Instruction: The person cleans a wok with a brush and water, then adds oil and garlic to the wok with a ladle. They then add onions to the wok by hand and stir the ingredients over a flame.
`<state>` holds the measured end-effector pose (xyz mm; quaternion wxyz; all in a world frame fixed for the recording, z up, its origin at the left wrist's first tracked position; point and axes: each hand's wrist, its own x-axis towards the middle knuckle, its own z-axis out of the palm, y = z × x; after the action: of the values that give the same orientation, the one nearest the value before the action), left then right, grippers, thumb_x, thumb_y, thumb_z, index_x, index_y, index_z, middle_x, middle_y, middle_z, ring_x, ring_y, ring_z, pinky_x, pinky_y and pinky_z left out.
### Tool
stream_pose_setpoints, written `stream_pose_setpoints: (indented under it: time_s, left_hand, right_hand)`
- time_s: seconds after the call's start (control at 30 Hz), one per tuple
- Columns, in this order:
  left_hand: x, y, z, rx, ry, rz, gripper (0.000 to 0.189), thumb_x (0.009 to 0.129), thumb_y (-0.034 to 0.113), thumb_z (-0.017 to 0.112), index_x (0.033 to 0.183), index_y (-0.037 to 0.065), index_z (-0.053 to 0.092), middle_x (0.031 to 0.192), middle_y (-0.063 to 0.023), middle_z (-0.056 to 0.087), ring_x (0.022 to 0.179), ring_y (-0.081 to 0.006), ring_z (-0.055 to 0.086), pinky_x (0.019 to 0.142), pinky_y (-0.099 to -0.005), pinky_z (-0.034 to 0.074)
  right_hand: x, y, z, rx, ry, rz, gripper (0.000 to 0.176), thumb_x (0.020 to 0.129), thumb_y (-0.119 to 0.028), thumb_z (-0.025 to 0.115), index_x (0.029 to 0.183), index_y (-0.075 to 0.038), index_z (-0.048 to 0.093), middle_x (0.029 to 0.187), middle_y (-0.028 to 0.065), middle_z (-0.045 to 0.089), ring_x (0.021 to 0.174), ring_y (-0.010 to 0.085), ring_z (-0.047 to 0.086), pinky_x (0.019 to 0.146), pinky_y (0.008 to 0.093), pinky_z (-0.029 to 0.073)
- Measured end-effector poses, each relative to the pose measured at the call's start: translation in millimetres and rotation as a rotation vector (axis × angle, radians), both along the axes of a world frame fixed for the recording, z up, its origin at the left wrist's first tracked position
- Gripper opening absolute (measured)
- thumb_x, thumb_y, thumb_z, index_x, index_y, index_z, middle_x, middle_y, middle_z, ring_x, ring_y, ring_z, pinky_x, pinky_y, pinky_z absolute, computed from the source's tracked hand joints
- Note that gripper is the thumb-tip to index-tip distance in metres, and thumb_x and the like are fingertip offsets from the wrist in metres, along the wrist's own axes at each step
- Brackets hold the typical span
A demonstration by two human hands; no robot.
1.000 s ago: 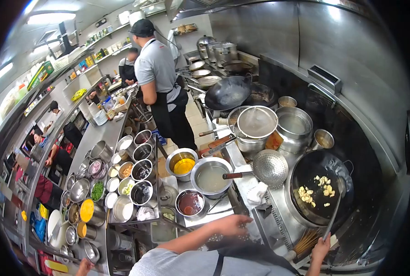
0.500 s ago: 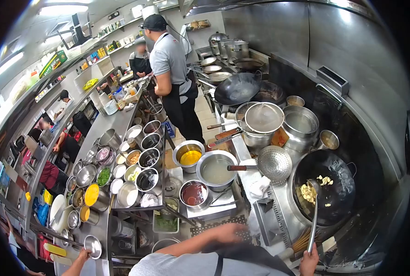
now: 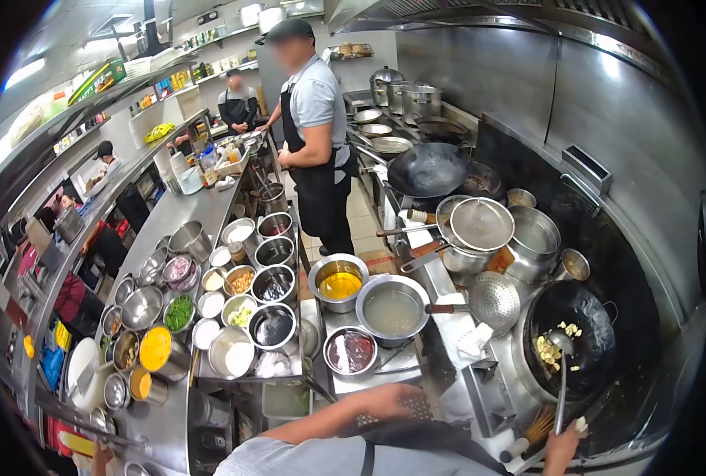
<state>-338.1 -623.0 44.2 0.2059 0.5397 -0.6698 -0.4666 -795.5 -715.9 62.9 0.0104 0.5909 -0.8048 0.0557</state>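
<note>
My right hand [image 3: 560, 451] is closed round the handle of a long steel ladle [image 3: 561, 389]. Its bowl rests among pale yellow food pieces [image 3: 548, 352] in a black wok [image 3: 606, 349] at the right. My left hand [image 3: 394, 401] is held out in front of my body with the fingers loosely extended, and nothing shows in it. A pot of dark red sauce [image 3: 350, 351] stands a little beyond it, beside a wide pot of cloudy liquid [image 3: 391, 308]. A perforated strainer [image 3: 494, 301] lies left of the wok.
A co-worker [image 3: 313, 135] in a black apron stands in the aisle. Another person's hand [image 3: 101, 458] shows at the lower left. Ingredient containers, such as chopped greens [image 3: 180, 312], crowd the left counter. A bamboo brush [image 3: 539, 427] lies near my right hand. A second wok [image 3: 428, 170] sits farther back.
The ladle has moved within the wok, and the food pieces lie differently. The co-worker in the aisle has turned toward me. At the lower left, the other person's hand no longer holds the steel bowl.
</note>
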Motion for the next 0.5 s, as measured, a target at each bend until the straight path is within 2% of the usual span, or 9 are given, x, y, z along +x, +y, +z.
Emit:
stream_pose_setpoints:
  time_s: [0.07, 0.13, 0.2, 0.27, 0.37, 0.43, 0.5]
  left_hand:
    - [29.7, 13.9, 0.0, 0.0, 0.025, 0.025, 0.064, 0.08, 0.026, 0.065, 0.135, 0.002, 0.043, 0.133, -0.017, 0.05, 0.122, -0.0259, 0.048, 0.103, -0.034, 0.037]
    - [53.1, 27.5, 0.0, 0.063, 0.093, 0.001, 0.064, 0.08, 0.025, 0.064, 0.135, 0.002, 0.042, 0.134, -0.0171, 0.049, 0.122, -0.0253, 0.048, 0.103, -0.0338, 0.037]
    - [75.8, 34.2, -4.0, 0.002, 0.107, -0.009, 0.064, 0.081, 0.025, 0.065, 0.136, 0.002, 0.041, 0.134, -0.0176, 0.048, 0.124, -0.0255, 0.047, 0.104, -0.0344, 0.036]
    - [92.6, 42.1, -1.3, -0.039, 0.084, -0.041, 0.063, 0.081, 0.028, 0.066, 0.134, 0.002, 0.044, 0.135, -0.0183, 0.048, 0.125, -0.0275, 0.045, 0.105, -0.0351, 0.035]
    - [104.5, 54.6, -12.3, -0.069, 0.068, -0.029, 0.062, 0.081, 0.028, 0.066, 0.133, 0.001, 0.045, 0.135, -0.0188, 0.047, 0.125, -0.0289, 0.045, 0.105, -0.0359, 0.035]
    - [112.2, 63.5, -14.1, -0.066, 0.091, -0.056, 0.062, 0.081, 0.028, 0.066, 0.133, 0.002, 0.045, 0.135, -0.0187, 0.047, 0.125, -0.0289, 0.046, 0.105, -0.0361, 0.035]
    - [117.4, 71.1, -14.2, -0.062, 0.106, -0.031, 0.062, 0.081, 0.028, 0.066, 0.133, 0.002, 0.045, 0.135, -0.0182, 0.048, 0.125, -0.0284, 0.046, 0.105, -0.0357, 0.035]
  right_hand:
    - [41.3, 2.6, 29.1, -0.13, -0.107, 0.026, 0.061, 0.077, -0.02, 0.065, 0.13, 0.003, 0.044, 0.113, 0.029, 0.054, 0.103, 0.0435, 0.054, 0.088, 0.0451, 0.044]
    - [70.5, -8.1, 38.7, -0.07, -0.264, 0.084, 0.055, 0.077, -0.021, 0.065, 0.123, 0.005, 0.05, 0.107, 0.0305, 0.058, 0.101, 0.0434, 0.056, 0.087, 0.0453, 0.045]
    - [110.7, -14.1, 49.9, -0.029, -0.203, 0.155, 0.052, 0.076, -0.025, 0.066, 0.115, 0.007, 0.055, 0.1, 0.0306, 0.061, 0.097, 0.0433, 0.058, 0.085, 0.0454, 0.047]
    - [141.1, -20.3, 41.3, -0.071, -0.177, 0.219, 0.049, 0.074, -0.028, 0.068, 0.105, 0.009, 0.06, 0.099, 0.031, 0.061, 0.097, 0.0433, 0.059, 0.086, 0.0449, 0.047]
    - [182.3, -14.4, 42.7, -0.051, -0.158, 0.226, 0.05, 0.071, -0.032, 0.07, 0.099, 0.009, 0.061, 0.101, 0.0321, 0.06, 0.098, 0.0423, 0.059, 0.088, 0.0436, 0.047]
    - [197.0, -13.4, 37.4, 0.163, -0.27, 0.261, 0.051, 0.07, -0.034, 0.07, 0.096, 0.009, 0.062, 0.101, 0.0317, 0.06, 0.099, 0.0416, 0.059, 0.089, 0.043, 0.046]
    - [198.2, -14.0, 29.8, 0.201, -0.265, 0.253, 0.052, 0.07, -0.034, 0.07, 0.097, 0.01, 0.062, 0.102, 0.0315, 0.06, 0.1, 0.0414, 0.059, 0.089, 0.0427, 0.046]
